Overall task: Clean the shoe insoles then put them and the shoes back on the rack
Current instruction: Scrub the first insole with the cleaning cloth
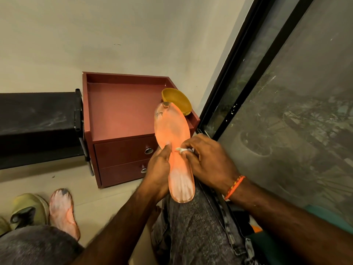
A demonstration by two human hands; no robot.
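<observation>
An orange insole (pixel 172 131) with pale worn patches rests heel-down on my right knee, its toe pointing up and away. My left hand (pixel 159 169) grips its left edge at the waist, thumb on the upper face. My right hand (pixel 206 165) pinches a small white wipe (pixel 183 149) against the insole's right edge. A second orange insole (pixel 63 211) lies on the floor at lower left. Beside it stands an olive shoe (pixel 28 209) with a dark opening; another olive shoe (pixel 2 225) is cut off by the left edge.
A maroon two-drawer cabinet (pixel 122 153) stands ahead, with a yellow bowl (pixel 176 100) on its tray top. A black rack shelf (pixel 36 115) is at the left. A dark-framed glass door (pixel 286 111) runs along the right. My legs in grey jeans fill the foreground.
</observation>
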